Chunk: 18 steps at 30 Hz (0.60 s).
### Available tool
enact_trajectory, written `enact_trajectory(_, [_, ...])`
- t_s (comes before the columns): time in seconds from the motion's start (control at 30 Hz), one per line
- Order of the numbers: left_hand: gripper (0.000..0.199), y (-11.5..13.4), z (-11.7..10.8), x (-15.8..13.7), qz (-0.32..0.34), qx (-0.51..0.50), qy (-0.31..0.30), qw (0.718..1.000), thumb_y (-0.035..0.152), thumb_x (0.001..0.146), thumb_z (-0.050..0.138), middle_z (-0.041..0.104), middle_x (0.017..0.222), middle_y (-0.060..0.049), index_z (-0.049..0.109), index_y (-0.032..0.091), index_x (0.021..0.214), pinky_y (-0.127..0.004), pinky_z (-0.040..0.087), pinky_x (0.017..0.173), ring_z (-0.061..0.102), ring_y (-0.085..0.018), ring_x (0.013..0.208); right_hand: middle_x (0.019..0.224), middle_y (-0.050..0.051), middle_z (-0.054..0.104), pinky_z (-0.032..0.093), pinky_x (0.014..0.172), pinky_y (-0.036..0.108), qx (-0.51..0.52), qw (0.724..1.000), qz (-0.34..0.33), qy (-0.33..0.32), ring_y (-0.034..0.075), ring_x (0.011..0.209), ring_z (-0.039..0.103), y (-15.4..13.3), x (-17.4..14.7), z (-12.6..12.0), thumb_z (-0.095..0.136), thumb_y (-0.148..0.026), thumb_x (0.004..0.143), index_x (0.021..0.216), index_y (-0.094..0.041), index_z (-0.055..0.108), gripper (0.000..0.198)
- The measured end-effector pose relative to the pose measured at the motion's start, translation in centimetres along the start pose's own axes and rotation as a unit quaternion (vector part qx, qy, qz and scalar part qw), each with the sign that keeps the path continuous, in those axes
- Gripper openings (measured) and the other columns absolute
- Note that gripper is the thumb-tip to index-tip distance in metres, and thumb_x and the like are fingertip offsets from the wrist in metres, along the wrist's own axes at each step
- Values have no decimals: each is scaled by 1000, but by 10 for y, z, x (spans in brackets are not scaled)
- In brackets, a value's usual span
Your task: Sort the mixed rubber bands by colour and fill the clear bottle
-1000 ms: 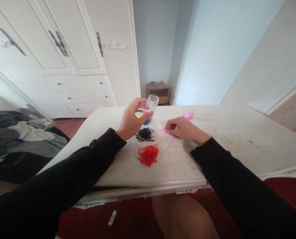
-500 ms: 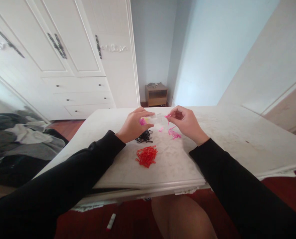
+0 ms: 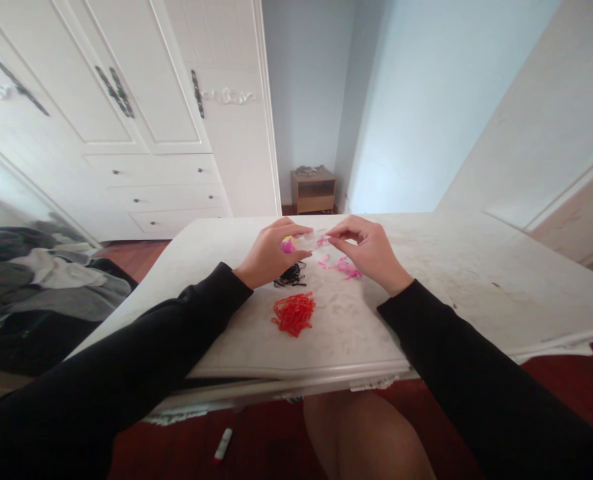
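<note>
My left hand (image 3: pixel 269 253) is closed around a small clear plastic container (image 3: pixel 306 241), tipped on its side with its mouth toward the right. Pink and yellow (image 3: pixel 287 246) shows behind the left fingers. At the container's mouth, the fingertips of my right hand (image 3: pixel 371 252) pinch small pink elastic bands (image 3: pixel 322 240). Below the hands, a loose clump of pink bands (image 3: pixel 349 268) lies on the table. Partly hidden by the left hand is a pile of black bands (image 3: pixel 292 275). A heap of red bands (image 3: pixel 294 314) sits nearer to me.
The white table (image 3: pixel 476 280) has a worn front edge. A white wardrobe (image 3: pixel 166 113) stands behind to the left, with clothes (image 3: pixel 51 280) piled beside it. In the corner is a small wooden nightstand (image 3: pixel 316 193). A white tube (image 3: pixel 223 445) lies on the red floor.
My right hand has moved slightly left, bringing the pinched pink bands to the container's mouth. My left hand has barely shifted; the piles are unchanged.
</note>
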<state>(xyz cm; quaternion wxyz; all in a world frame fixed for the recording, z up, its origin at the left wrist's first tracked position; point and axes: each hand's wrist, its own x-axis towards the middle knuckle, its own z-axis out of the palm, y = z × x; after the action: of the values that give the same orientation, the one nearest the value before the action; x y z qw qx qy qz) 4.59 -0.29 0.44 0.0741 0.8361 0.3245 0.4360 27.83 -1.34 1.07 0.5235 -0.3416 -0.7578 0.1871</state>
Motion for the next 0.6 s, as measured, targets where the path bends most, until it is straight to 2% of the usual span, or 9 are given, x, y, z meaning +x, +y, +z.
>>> enact_trajectory(0.23, [34,2,0,0,3,-6,-1,1000,27,80,84,71,98,-5,76,20,112,-36,55,86,67,-20,91,88,5,78,57,79,37,16,999,32,12,19,81,70,-2,-1,3,76,-29,84,89,-20,77,10])
enact_trajectory(0.4, [32,2,-1,0,13,-10,7,1000,27,80,84,72,97,-5,75,19,110,-37,55,88,67,-20,91,87,3,73,57,81,37,47,998,17,31,18,81,68,-5,-1,4,74,-27,84,89,-21,70,9])
enact_trajectory(0.53, [31,0,-3,5,-10,-55,45,997,27,80,83,73,99,-5,73,20,108,-38,57,87,68,-19,91,90,3,70,56,79,35,-7,997,-6,80,18,83,66,-4,0,0,67,-21,86,89,-22,67,3])
enact_trajectory(0.6, [28,-4,-5,9,-47,-116,89,988,28,84,78,73,99,-5,70,20,109,-36,60,82,69,-18,87,88,3,70,55,77,35,-67,996,16,58,19,83,66,0,0,-2,65,-19,84,86,-21,67,4])
